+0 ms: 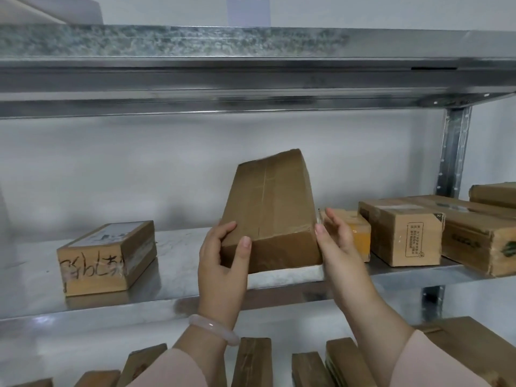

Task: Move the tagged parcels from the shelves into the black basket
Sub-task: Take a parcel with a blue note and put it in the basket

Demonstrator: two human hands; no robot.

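Head view, middle shelf (178, 275).

- Brown parcel (270, 208): held between both hands over the middle of the shelf, near its front edge. It is tilted, with the far end raised toward the wall and the taped face toward the camera. Cannot tell whether its lower edge touches the shelf.
- Left hand (220, 263): grips the parcel's lower left corner. The thumb lies on the front end face and the fingers (227, 227) are curled round the left side. Pale bracelet (212, 331) on the wrist.
- Right hand (337, 241): flat against the parcel's right side, its fingers (333, 216) nearly straight and spread. The thumb tip touches the lower right edge. It is not wrapped round the parcel.
- Handwritten box (106, 258): lies flat toward the left end of the shelf, close to the front edge and well apart from the held parcel.
- Small box with yellow tape (357, 230): just behind the right hand.
- Larger cartons (402, 233): at the right end, beside the steel upright (453, 152).
- More brown parcels (252, 361): stand in a row on the shelf below.
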